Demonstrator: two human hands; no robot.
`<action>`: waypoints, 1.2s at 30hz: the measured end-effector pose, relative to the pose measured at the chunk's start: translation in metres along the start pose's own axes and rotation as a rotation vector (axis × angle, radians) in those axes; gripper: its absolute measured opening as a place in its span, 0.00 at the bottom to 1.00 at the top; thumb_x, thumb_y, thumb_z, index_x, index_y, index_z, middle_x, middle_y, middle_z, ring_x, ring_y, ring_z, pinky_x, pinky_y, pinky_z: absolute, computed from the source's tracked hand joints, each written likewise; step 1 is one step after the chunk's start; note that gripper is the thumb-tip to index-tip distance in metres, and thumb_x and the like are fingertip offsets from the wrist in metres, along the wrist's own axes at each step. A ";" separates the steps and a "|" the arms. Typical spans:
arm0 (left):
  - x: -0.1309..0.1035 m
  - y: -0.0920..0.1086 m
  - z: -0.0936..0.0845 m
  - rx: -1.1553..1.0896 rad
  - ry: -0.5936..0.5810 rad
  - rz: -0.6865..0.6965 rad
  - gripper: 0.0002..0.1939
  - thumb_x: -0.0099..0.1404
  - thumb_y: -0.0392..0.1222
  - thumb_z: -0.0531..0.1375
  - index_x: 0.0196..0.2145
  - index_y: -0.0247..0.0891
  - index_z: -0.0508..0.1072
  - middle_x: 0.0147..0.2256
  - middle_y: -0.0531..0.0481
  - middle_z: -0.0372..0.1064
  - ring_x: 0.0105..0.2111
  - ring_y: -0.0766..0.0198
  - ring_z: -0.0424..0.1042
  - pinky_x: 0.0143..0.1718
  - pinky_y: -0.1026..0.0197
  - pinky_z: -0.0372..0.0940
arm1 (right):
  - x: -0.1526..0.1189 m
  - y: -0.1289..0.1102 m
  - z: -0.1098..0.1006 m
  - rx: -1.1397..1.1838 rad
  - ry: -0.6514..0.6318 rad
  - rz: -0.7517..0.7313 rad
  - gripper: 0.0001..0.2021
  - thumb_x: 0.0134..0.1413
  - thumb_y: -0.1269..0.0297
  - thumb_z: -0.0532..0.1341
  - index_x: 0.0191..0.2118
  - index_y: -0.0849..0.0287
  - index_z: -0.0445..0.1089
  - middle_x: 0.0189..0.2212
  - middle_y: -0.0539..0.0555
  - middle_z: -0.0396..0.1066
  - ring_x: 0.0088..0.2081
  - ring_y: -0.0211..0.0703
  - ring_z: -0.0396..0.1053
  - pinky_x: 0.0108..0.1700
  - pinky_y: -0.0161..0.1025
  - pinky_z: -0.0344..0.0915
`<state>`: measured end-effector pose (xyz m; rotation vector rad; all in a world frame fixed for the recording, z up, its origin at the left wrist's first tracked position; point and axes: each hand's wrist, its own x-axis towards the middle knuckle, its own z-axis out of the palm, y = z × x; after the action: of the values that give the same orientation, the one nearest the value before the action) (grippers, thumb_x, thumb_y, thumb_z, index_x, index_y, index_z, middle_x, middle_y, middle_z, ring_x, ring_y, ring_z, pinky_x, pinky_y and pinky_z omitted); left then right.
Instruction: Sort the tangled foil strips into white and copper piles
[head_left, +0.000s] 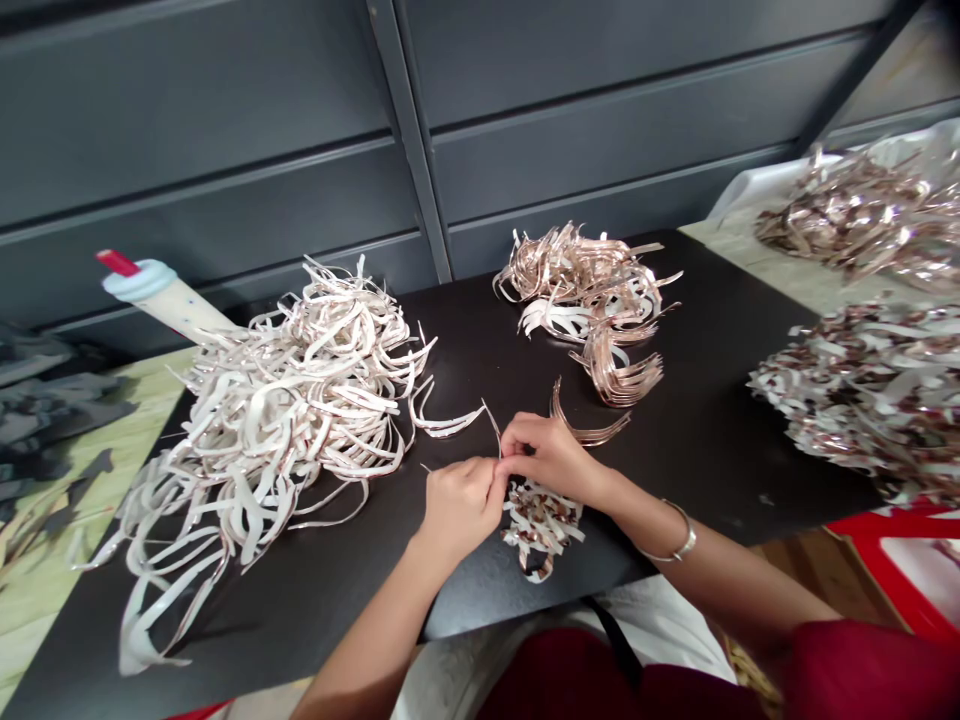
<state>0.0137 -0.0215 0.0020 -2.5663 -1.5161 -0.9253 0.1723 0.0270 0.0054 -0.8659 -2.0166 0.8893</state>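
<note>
In the head view, pinching a thin strip (492, 425) with left hand (463, 500) and right hand (551, 458) together, close above the dark counter (465, 345). Seems partway through. By appearance, to be counted as done: the small crinkled bunch (544, 525) just below the hands, and perhaps the larger crinkled heap (870, 390) well to their right. Apparently left to work through: the big tangle of pale strips (300, 370) to the left of the hands, plus the coppery pile (577, 270) beyond and to the right, with a coppery bundle (622, 375) nearer. Judging by that tangle, far from finished. Impossible to tell knotting from mere holding, with the lower end hidden.
</note>
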 end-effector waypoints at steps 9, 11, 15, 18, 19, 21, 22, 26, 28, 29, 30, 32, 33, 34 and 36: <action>0.001 -0.005 0.000 -0.312 -0.135 -0.237 0.14 0.67 0.40 0.51 0.30 0.36 0.74 0.23 0.51 0.72 0.22 0.67 0.70 0.26 0.67 0.61 | 0.004 0.014 -0.021 0.175 0.102 0.002 0.05 0.50 0.65 0.65 0.31 0.60 0.69 0.30 0.52 0.68 0.32 0.39 0.67 0.36 0.37 0.67; 0.002 -0.005 0.000 -0.306 -0.206 -0.267 0.12 0.65 0.38 0.52 0.41 0.38 0.73 0.29 0.50 0.75 0.28 0.63 0.74 0.31 0.65 0.64 | 0.002 0.011 -0.017 0.102 0.135 -0.088 0.03 0.52 0.67 0.63 0.34 0.59 0.69 0.33 0.53 0.69 0.36 0.41 0.69 0.40 0.40 0.68; 0.004 -0.004 0.000 -0.236 -0.293 -0.342 0.22 0.61 0.31 0.52 0.53 0.40 0.65 0.37 0.47 0.75 0.35 0.58 0.75 0.37 0.59 0.66 | -0.004 0.007 -0.005 -0.027 0.134 -0.196 0.09 0.53 0.67 0.63 0.41 0.57 0.66 0.37 0.55 0.71 0.40 0.43 0.70 0.42 0.42 0.69; 0.005 -0.002 -0.001 -0.308 -0.281 -0.417 0.24 0.61 0.33 0.52 0.56 0.36 0.61 0.35 0.46 0.75 0.33 0.57 0.74 0.36 0.58 0.66 | -0.006 0.005 0.000 -0.063 0.116 -0.230 0.12 0.53 0.67 0.63 0.44 0.57 0.64 0.39 0.56 0.71 0.41 0.44 0.70 0.42 0.41 0.70; 0.005 -0.001 -0.002 -0.359 -0.271 -0.433 0.24 0.62 0.35 0.53 0.56 0.36 0.60 0.35 0.46 0.74 0.32 0.58 0.74 0.36 0.58 0.66 | -0.007 0.004 0.001 -0.065 0.103 -0.241 0.12 0.54 0.68 0.62 0.44 0.57 0.64 0.40 0.56 0.71 0.42 0.44 0.70 0.43 0.41 0.70; 0.006 0.000 -0.002 -0.474 -0.260 -0.461 0.23 0.63 0.38 0.53 0.55 0.35 0.61 0.32 0.48 0.74 0.30 0.60 0.74 0.36 0.59 0.67 | -0.007 0.002 0.001 -0.065 0.090 -0.272 0.11 0.57 0.70 0.59 0.46 0.57 0.63 0.42 0.57 0.71 0.44 0.44 0.70 0.44 0.41 0.70; 0.006 0.000 -0.002 -0.530 -0.250 -0.478 0.22 0.63 0.38 0.53 0.55 0.35 0.61 0.31 0.49 0.74 0.29 0.61 0.73 0.36 0.60 0.67 | -0.007 0.001 0.001 -0.067 0.096 -0.295 0.11 0.58 0.70 0.59 0.47 0.57 0.62 0.42 0.57 0.71 0.45 0.44 0.70 0.45 0.42 0.70; 0.005 -0.001 0.001 -0.756 -0.145 -0.542 0.24 0.62 0.38 0.55 0.56 0.37 0.61 0.44 0.45 0.73 0.36 0.61 0.74 0.40 0.60 0.67 | -0.006 -0.002 0.004 -0.094 0.180 -0.410 0.10 0.57 0.71 0.59 0.45 0.57 0.63 0.41 0.58 0.71 0.48 0.46 0.68 0.47 0.45 0.69; 0.004 0.000 0.003 -0.845 -0.098 -0.565 0.24 0.62 0.37 0.56 0.56 0.38 0.62 0.51 0.43 0.68 0.43 0.59 0.72 0.45 0.59 0.66 | -0.007 -0.003 0.008 -0.087 0.189 -0.430 0.10 0.58 0.72 0.58 0.45 0.57 0.64 0.41 0.58 0.72 0.48 0.46 0.68 0.47 0.45 0.69; 0.004 0.000 0.003 -0.878 -0.083 -0.579 0.24 0.61 0.37 0.56 0.55 0.38 0.63 0.53 0.43 0.67 0.46 0.58 0.71 0.47 0.58 0.65 | -0.008 -0.004 0.009 -0.077 0.184 -0.411 0.10 0.58 0.73 0.57 0.45 0.56 0.64 0.41 0.57 0.72 0.48 0.45 0.69 0.47 0.44 0.70; 0.004 0.001 0.004 -0.910 -0.067 -0.596 0.23 0.61 0.37 0.56 0.55 0.38 0.64 0.53 0.43 0.66 0.48 0.58 0.70 0.47 0.58 0.66 | -0.009 -0.004 0.011 -0.065 0.176 -0.369 0.10 0.59 0.72 0.56 0.45 0.56 0.64 0.41 0.57 0.73 0.47 0.44 0.70 0.46 0.42 0.70; 0.004 0.001 0.004 -0.991 -0.036 -0.634 0.23 0.60 0.37 0.57 0.55 0.38 0.64 0.51 0.42 0.67 0.47 0.57 0.70 0.45 0.58 0.67 | -0.010 -0.005 0.010 -0.041 0.158 -0.243 0.09 0.60 0.71 0.55 0.46 0.55 0.64 0.41 0.55 0.73 0.44 0.42 0.72 0.43 0.39 0.71; 0.004 0.001 0.005 -1.036 -0.031 -0.648 0.24 0.60 0.37 0.57 0.55 0.37 0.63 0.48 0.42 0.69 0.45 0.58 0.72 0.43 0.58 0.68 | -0.010 -0.005 0.008 -0.023 0.147 -0.180 0.09 0.61 0.71 0.54 0.46 0.55 0.64 0.41 0.55 0.74 0.42 0.41 0.73 0.42 0.37 0.72; 0.004 0.001 0.005 -1.079 -0.033 -0.654 0.24 0.61 0.38 0.57 0.55 0.37 0.63 0.44 0.43 0.71 0.42 0.59 0.73 0.40 0.59 0.69 | -0.011 -0.005 0.006 -0.001 0.130 -0.126 0.09 0.61 0.71 0.53 0.46 0.55 0.63 0.41 0.55 0.74 0.41 0.40 0.74 0.41 0.36 0.72; 0.004 0.000 0.004 -1.147 -0.045 -0.647 0.23 0.61 0.39 0.57 0.54 0.35 0.64 0.36 0.47 0.72 0.34 0.63 0.74 0.33 0.62 0.70 | -0.010 -0.004 -0.002 0.041 0.093 -0.065 0.09 0.61 0.72 0.52 0.47 0.56 0.61 0.41 0.55 0.75 0.39 0.39 0.75 0.39 0.35 0.71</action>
<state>0.0168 -0.0168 0.0007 -2.5882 -2.3754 -2.4042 0.1778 0.0172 0.0056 -0.8002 -1.9289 0.8370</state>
